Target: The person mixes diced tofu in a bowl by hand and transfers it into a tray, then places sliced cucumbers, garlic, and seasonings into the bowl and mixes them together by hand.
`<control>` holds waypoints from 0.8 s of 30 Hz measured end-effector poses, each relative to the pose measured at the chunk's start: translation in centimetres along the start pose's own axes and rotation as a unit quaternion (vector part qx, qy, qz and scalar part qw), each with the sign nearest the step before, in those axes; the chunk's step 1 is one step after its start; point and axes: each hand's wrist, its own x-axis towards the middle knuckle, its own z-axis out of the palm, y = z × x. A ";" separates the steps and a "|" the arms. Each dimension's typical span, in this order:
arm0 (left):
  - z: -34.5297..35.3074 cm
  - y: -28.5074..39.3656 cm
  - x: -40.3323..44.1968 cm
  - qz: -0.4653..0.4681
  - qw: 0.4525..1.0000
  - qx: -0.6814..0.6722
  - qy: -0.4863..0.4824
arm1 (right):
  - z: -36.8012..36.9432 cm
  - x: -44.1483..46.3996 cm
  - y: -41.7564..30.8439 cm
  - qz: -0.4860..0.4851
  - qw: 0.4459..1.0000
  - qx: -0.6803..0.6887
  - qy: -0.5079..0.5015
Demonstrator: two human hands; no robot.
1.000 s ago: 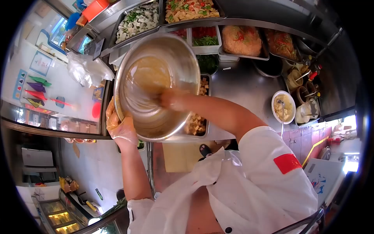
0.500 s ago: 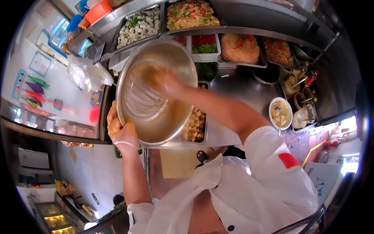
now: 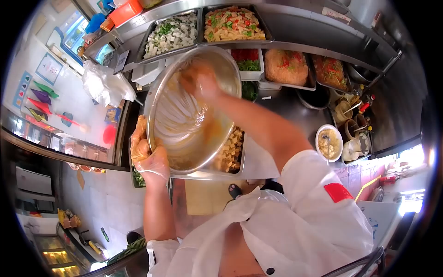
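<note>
A large metal mixing bowl (image 3: 184, 147) is tilted up over the counter, its inside streaked with a thin brownish sauce. My left hand (image 3: 150, 154), in a clear plastic glove, is closed around the bowl's lower left rim. Inside the bowl, against the upper wall, is my right hand (image 3: 200, 83). Motion smears its fingers, so I cannot tell whether they hold anything. Partly hidden beneath the bowl's right side, a metal tray holds brown tofu-like cubes (image 3: 230, 152).
On the shelf above stand a tray of white cubes with greens (image 3: 171, 34) and a tray of mixed strips (image 3: 235, 23). A pan of orange shredded food (image 3: 286, 68) sits right of the bowl. Farther right are a white bowl with a spoon (image 3: 329, 143) and seasoning pots (image 3: 344, 111).
The bowl and my left hand appear slightly farther right, as the whole view has shifted a little. My right hand has moved up along the bowl's inner wall.
</note>
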 end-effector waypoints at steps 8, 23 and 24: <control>-1.0 -0.9 -0.5 -0.020 0.998 -0.053 -0.009 | 4.5 -5.1 5.5 0.173 0.885 -0.138 -0.409; -0.1 0.3 -0.7 0.075 0.996 0.002 -0.043 | 2.4 -7.7 -2.7 -0.037 0.956 0.094 -0.276; 0.1 0.6 -0.6 0.066 0.997 -0.003 -0.042 | 3.3 -9.7 -3.0 -0.099 0.960 0.077 -0.251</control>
